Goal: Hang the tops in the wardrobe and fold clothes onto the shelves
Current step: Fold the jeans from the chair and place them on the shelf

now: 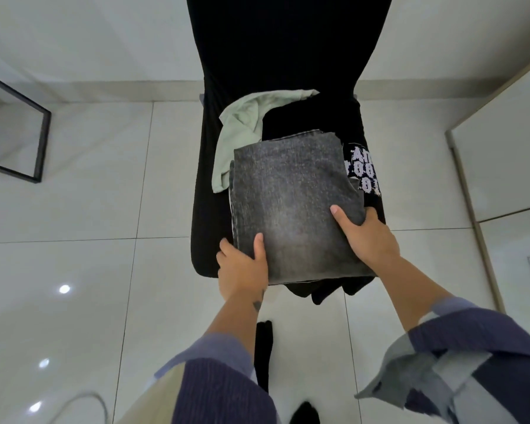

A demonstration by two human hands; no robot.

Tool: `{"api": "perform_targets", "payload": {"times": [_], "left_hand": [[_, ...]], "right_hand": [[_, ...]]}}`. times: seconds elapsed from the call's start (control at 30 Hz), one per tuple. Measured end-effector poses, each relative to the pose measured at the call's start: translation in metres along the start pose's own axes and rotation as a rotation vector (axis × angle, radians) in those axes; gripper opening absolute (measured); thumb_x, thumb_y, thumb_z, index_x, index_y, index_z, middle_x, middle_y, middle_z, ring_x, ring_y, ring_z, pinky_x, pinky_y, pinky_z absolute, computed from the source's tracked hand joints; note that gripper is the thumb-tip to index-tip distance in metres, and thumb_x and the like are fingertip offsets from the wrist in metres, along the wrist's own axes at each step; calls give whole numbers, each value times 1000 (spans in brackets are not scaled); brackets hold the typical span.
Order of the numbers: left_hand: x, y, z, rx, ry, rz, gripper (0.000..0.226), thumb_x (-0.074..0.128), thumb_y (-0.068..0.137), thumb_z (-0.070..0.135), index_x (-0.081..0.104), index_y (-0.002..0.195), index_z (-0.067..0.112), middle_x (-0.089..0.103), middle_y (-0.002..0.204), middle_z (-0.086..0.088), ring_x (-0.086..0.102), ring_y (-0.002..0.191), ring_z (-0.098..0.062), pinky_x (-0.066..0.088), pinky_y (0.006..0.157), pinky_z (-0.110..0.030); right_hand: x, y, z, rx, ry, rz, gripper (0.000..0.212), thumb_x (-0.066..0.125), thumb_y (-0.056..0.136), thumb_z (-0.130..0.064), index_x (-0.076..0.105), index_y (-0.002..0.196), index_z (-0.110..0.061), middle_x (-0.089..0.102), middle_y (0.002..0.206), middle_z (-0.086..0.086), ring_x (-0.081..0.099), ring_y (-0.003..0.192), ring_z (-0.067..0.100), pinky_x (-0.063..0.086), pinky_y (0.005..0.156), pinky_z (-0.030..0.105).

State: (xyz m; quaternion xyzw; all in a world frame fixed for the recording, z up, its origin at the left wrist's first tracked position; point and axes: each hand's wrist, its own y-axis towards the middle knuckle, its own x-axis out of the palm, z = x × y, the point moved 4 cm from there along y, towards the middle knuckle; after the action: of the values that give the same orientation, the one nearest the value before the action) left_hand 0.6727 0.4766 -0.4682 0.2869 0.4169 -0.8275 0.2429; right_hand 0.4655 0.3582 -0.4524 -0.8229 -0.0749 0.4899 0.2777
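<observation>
A folded grey garment (294, 206), a faded, speckled denim-like cloth that is darker at its far end and washed almost pale near the person, lies on top of a clothes pile on a black-covered chair (276, 56). It is folded into a thick rectangle, its layered edges showing along the left side, and it sits at the centre of the seat.

The left hand (242, 264) grips the garment's near corner at 7 o'clock: the thumb lies on top of the cloth and the other fingers curl under the edge. The right hand (367, 237) holds the right edge at 4 o'clock, the thumb pressed flat on the top face and the fingers tucked below and out of sight. Both forearms come from rolled-up sleeves in purple, grey and cream blocks.

Beneath the grey garment, at 11 o'clock from it, a pale green top (242, 127) lies crumpled, spilling over the seat's left side. At 3 o'clock a black top with white printed lettering (363, 169) shows, partly covered. More black cloth hangs off the seat's near edge at 6 o'clock.

The floor is glossy white tile (89, 209). A dark metal frame (40, 136) stands at 9 o'clock, and a pale cabinet door (502, 148) at 3 o'clock.
</observation>
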Motion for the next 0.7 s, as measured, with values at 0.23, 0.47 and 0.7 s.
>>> {"api": "perform_targets", "payload": {"times": [0.23, 0.47, 0.7], "left_hand": [[-19, -6, -9, -149, -1, 10, 81, 51, 76, 73, 52, 115, 2, 56, 112, -14, 57, 96, -30, 45, 80, -36], [-64, -16, 33, 54, 51, 71, 56, 58, 79, 64, 63, 93, 10, 65, 91, -8, 61, 81, -27, 53, 69, -33], [-123, -58, 153, 325, 161, 110, 53, 54, 85, 59, 61, 102, 9, 65, 100, -10, 62, 94, -31, 49, 71, -35]], "right_hand": [[16, -22, 15, 86, 217, -131, 96, 35, 70, -87, 48, 130, -14, 58, 123, 9, 55, 111, 33, 43, 98, 44], [-16, -47, -11, 0, 170, 107, 72, 42, 82, -73, 56, 108, -7, 62, 101, 11, 54, 84, 26, 45, 73, 35], [-122, -74, -42, 42, 227, 301, 73, 40, 84, -71, 61, 99, -3, 64, 100, 17, 60, 90, 35, 42, 67, 34]]}}
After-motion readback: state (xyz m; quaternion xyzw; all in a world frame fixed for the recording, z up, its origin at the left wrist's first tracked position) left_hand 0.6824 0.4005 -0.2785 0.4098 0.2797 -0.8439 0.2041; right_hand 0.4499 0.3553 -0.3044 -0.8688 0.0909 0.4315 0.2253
